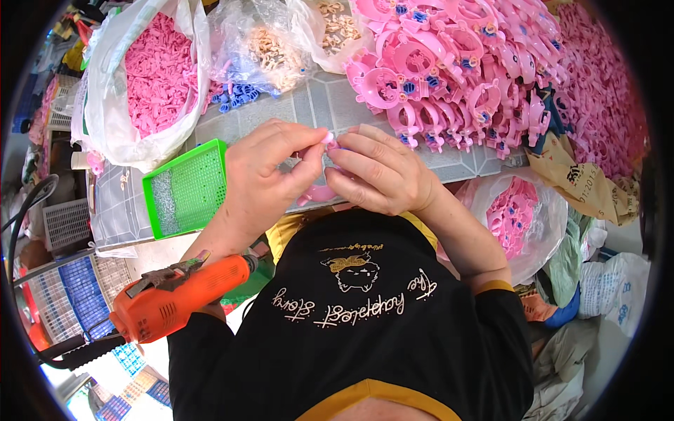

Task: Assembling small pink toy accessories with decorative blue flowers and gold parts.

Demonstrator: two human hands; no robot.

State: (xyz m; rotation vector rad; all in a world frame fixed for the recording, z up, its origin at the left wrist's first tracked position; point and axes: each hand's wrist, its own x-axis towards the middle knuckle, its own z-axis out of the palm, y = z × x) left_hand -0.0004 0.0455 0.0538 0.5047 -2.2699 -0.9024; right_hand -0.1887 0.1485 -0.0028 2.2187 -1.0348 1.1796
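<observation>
Both hands meet above the near edge of the table. My left hand (263, 172) is closed, with thumb and forefinger pinching a small pale plastic piece (328, 137). My right hand (386, 172) curls its fingers around a pink plastic part (319, 193), which shows partly beneath and between the hands. The fingers hide most of that part's shape. The pale piece is held at the upper side of the pink part; whether the two touch cannot be made out.
A green tray (223, 168) of tiny metal pieces lies left. An orange electric screwdriver (179, 298) hangs by my left forearm. A white bag (102, 112) holds small pink parts. Blue pieces (239, 97) and cream pieces (274, 52) lie farther back. Ring-shaped pink parts (449, 63) pile up right.
</observation>
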